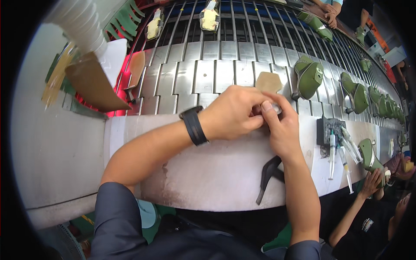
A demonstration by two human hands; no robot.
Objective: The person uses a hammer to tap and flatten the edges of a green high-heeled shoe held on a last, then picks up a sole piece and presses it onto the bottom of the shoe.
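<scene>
My left hand (pixel 234 112), with a black watch (pixel 193 125) on its wrist, meets my right hand (pixel 284 130) above the near edge of the conveyor. Both have their fingers curled together. A small, shiny, pale thing (pixel 276 109) shows in the grip of my right hand; its kind is not clear. The left fingertips are partly hidden against it. Just beyond my hands lies a flat beige piece with cut corners (pixel 268 81) on the metal slats. A black strap-like piece (pixel 269 177) rests on the worktable (pixel 208 177), beside my right forearm.
Green shoe uppers on lasts (pixel 308 79) stand along the conveyor (pixel 208 73) to the right. Several syringes (pixel 332 151) lean by a black block (pixel 328 131). Another person's hand (pixel 372 183) holds a green shoe (pixel 369 154). A brown curved sheet (pixel 93 82) stands at the left.
</scene>
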